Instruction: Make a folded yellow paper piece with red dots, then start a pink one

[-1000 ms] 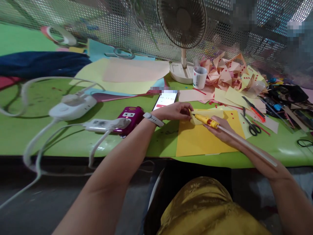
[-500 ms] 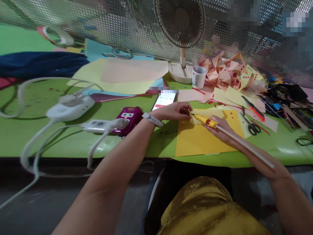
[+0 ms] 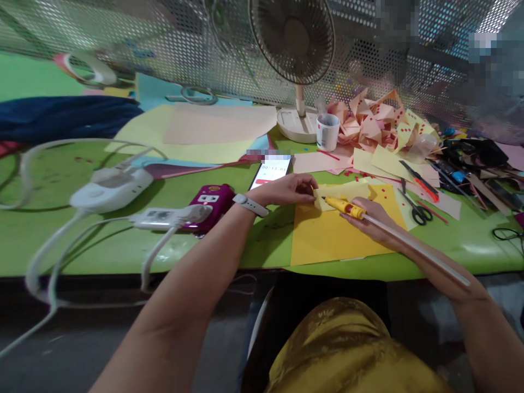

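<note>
- Right hand (image 3: 370,218) grips a yellow glue gun (image 3: 344,205) over the orange sheet (image 3: 327,234).
- Left hand (image 3: 289,189) pinches a pale paper piece (image 3: 346,191) on that sheet.
- Phone (image 3: 271,170) lies behind the sheet.

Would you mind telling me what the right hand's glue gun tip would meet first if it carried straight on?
Probably the left hand's fingertips, pinching the pale yellow paper just ahead of the glue gun in the right hand; depth is unclear.

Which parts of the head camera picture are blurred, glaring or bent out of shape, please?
Head view: the white power cables at left are smeared by blur; the green table edge curves from wide-angle distortion and carries a pale glare patch; the lit phone screen is washed out, while the left hand, right hand and yellow glue gun read fairly sharp.
</note>
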The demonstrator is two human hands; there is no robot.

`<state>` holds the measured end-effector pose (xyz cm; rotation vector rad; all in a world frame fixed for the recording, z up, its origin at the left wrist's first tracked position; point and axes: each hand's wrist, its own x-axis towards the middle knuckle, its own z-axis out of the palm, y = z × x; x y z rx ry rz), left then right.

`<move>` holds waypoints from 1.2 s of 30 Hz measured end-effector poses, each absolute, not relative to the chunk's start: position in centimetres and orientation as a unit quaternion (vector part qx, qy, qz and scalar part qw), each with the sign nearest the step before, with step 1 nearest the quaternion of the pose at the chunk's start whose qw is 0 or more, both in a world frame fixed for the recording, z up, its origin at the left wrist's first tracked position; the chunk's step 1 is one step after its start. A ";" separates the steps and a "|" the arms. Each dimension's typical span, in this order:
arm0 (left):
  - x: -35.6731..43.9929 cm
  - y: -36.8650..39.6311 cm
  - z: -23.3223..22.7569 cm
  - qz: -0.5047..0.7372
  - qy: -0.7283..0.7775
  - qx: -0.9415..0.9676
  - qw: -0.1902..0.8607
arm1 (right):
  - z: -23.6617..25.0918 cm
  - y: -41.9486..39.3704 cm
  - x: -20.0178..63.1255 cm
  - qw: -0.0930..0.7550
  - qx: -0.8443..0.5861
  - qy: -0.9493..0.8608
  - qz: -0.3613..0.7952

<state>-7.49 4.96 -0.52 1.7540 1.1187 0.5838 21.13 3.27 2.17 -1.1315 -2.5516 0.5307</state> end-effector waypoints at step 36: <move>-7.3 4.4 0.8 0.165 0.567 0.679 0.437 | -0.2 15.5 52.4 0.186 -0.650 -0.730 0.100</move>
